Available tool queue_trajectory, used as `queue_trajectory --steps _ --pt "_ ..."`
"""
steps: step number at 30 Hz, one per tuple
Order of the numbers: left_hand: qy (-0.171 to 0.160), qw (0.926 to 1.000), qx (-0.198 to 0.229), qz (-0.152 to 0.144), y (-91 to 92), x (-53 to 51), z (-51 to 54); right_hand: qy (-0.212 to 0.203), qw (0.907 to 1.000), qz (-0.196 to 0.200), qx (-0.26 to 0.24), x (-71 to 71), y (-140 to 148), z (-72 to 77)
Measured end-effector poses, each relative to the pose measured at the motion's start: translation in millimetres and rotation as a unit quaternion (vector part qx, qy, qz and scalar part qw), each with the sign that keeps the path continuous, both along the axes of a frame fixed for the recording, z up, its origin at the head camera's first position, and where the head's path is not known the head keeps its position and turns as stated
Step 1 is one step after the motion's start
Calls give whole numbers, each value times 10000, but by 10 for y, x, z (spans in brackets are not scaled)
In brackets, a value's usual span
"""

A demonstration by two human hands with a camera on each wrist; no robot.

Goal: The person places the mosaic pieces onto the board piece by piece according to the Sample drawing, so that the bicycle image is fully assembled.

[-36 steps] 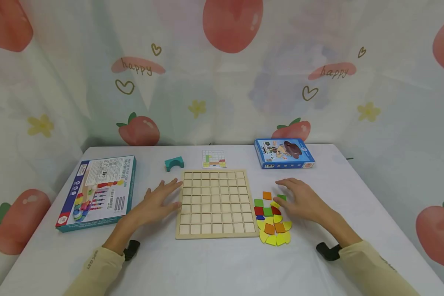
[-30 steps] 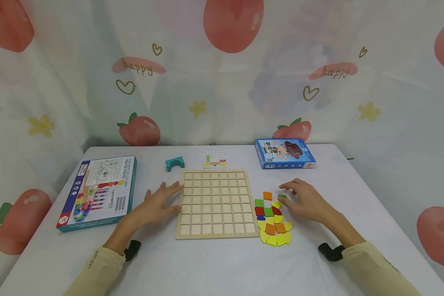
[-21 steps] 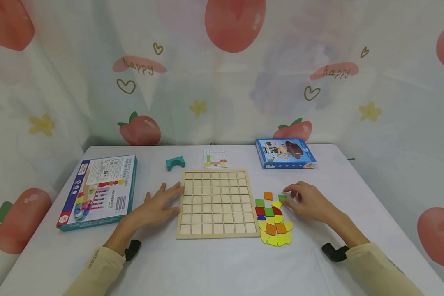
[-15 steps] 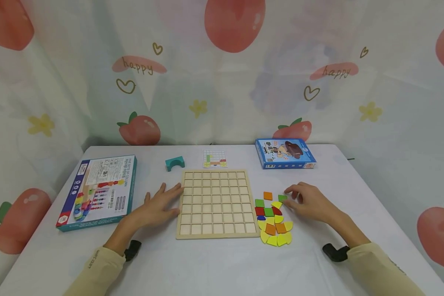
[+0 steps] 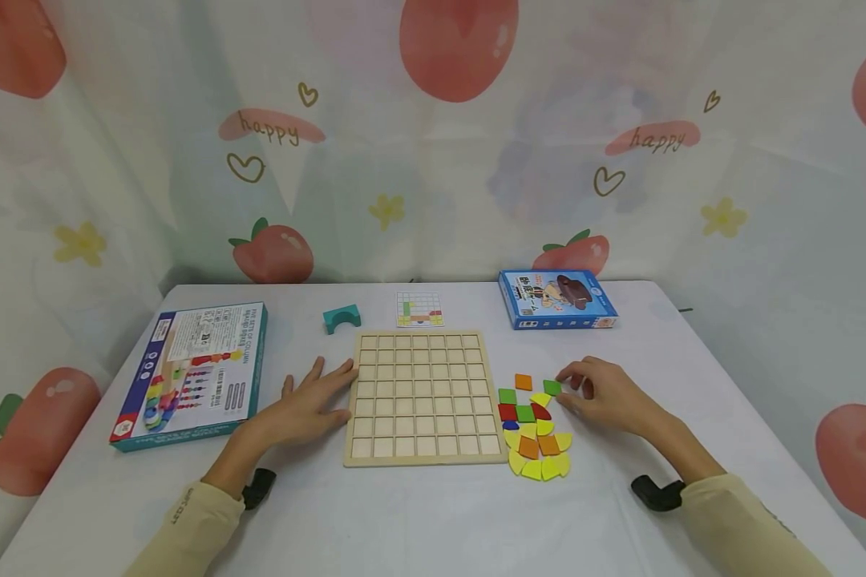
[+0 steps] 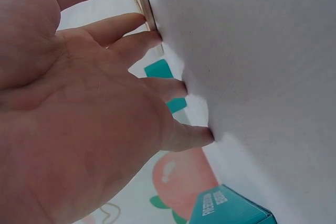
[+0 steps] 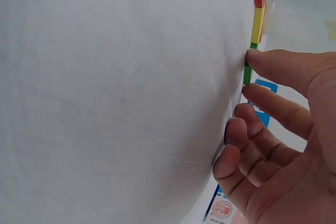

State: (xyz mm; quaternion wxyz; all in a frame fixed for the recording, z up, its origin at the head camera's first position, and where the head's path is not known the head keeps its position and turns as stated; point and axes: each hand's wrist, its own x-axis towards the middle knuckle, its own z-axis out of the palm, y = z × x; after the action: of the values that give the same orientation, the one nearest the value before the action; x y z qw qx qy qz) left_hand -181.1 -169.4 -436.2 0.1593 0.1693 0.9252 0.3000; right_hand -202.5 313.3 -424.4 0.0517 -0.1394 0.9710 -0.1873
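Observation:
A wooden grid board (image 5: 423,459) lies on the table in the head view. My left hand (image 5: 309,406) has its fingers spread beside the board's left edge, with fingertips close to the frame. In the left wrist view, its fingertips (image 6: 159,36) rest on the cloth near that edge. My right hand (image 5: 609,394) is beside a green tile (image 5: 552,388), fingers loosely bent. Its thumb and index fingertips lie at the tile's right side. The right wrist view shows the thumb (image 7: 262,60) overlapping a green tile (image 7: 247,74); whether it presses on it cannot be told.
Several flat coloured tiles (image 5: 531,469) lie right of the board. A small pattern card (image 5: 419,309) and a teal arch block (image 5: 342,318) stand behind it. A large box (image 5: 195,377) lies left, and a blue box (image 5: 557,300) at the back right.
My right hand has shifted slightly right and lowered, its fingers bending beside the green tile, now more exposed. The tile stays in place. My left hand is nearly still.

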Motion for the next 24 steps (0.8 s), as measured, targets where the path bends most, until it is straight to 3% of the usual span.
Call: queue_trajectory --steps 24 --pt "-35 10000 -32 23 16 13 14 50 10000 51 -63 -8 24 -3"
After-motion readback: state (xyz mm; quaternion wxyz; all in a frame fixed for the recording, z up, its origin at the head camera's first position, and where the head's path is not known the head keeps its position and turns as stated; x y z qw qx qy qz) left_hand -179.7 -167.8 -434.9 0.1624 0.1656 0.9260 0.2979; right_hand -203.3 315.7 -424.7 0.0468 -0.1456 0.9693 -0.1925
